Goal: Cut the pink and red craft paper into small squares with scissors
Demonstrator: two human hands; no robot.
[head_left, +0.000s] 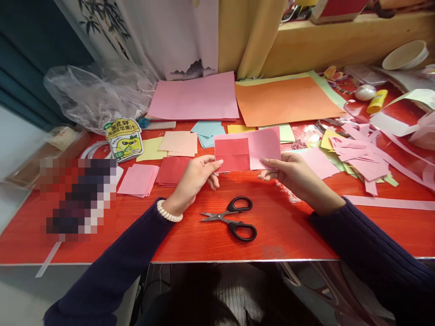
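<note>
Above the middle of the red table, my left hand [197, 179] pinches a red paper square [232, 148] that lies against the left part of a longer pink paper strip [265, 145]. A crease runs across the red square. My right hand [288, 174] is closed on the right end of the pink strip, thumb on its front face. Below both hands, black-handled scissors [222, 216] lie on the table with blades slightly apart, pointing left. Near my left wrist sit a stack of red paper squares [173, 170] and a stack of pink paper squares [137, 179].
Large pink sheets [193, 97] and orange sheets [288, 99] lie at the back. Pink paper scraps [362, 156] pile up on the right, near a yellow glue stick [377, 101]. A lemon-pictured packet [124, 140] and a clear plastic bag [98, 93] occupy the left.
</note>
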